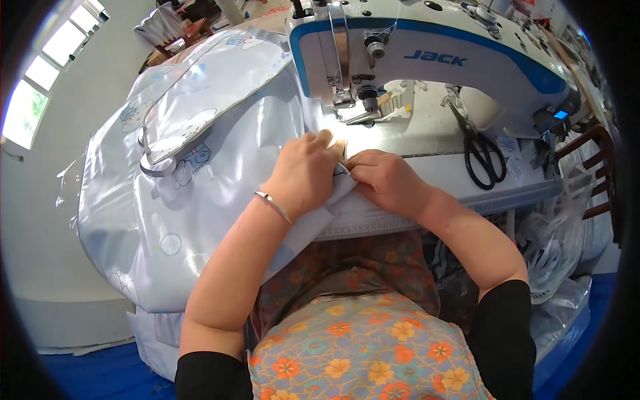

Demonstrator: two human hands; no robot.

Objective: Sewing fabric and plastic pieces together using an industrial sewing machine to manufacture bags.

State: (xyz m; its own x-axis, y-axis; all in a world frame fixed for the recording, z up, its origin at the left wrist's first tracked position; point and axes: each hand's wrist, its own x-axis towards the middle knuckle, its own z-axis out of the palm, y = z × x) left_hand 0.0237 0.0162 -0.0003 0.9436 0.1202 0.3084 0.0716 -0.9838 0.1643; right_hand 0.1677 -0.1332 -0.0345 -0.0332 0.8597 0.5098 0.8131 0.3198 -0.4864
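Observation:
A sewing machine (460,67), white with a blue stripe, stands ahead of me with its lamp lit over the needle area. Just in front of the needle, my left hand (303,175) is closed on the edge of a glossy white fabric (220,207) with pale blue cartoon prints. My right hand (390,183) pinches the same edge, close to the left fingertips. The small part under the fingers is mostly hidden. Most of the fabric spreads left, hanging over the table's front edge; a corded flap with a grey strap lies on its far part.
Black-handled scissors (485,157) lie on the machine bed to the right of my right hand. Clear plastic bags (557,250) hang at the right beside a brown wooden chair (600,170). A white wall (53,220) with a window stands at the left.

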